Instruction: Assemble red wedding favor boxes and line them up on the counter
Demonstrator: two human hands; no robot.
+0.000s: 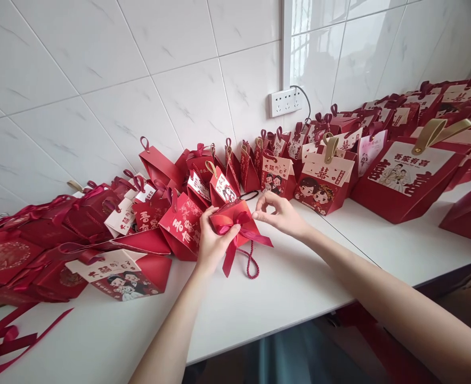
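My left hand (211, 242) grips a small red gift box (223, 218) above the white table, thumb on its top and fingers around its left side. A dark red ribbon (230, 258) is tied in a bow over the box, with its tails hanging down. Below it a twisted red cord loop (253, 271) dangles near the tabletop. At the box's right edge is my right hand (283, 214), its thumb and index fingertips drawn together in a pinch. Whatever may be between those fingertips is too small to make out.
Red gift boxes with handles crowd the table (283, 288) left, back and right, including a couple-print box (127, 277) and a large box (403, 181). Loose ribbon (3, 344) lies at the left front. A power strip (285, 102) is on the tiled wall.
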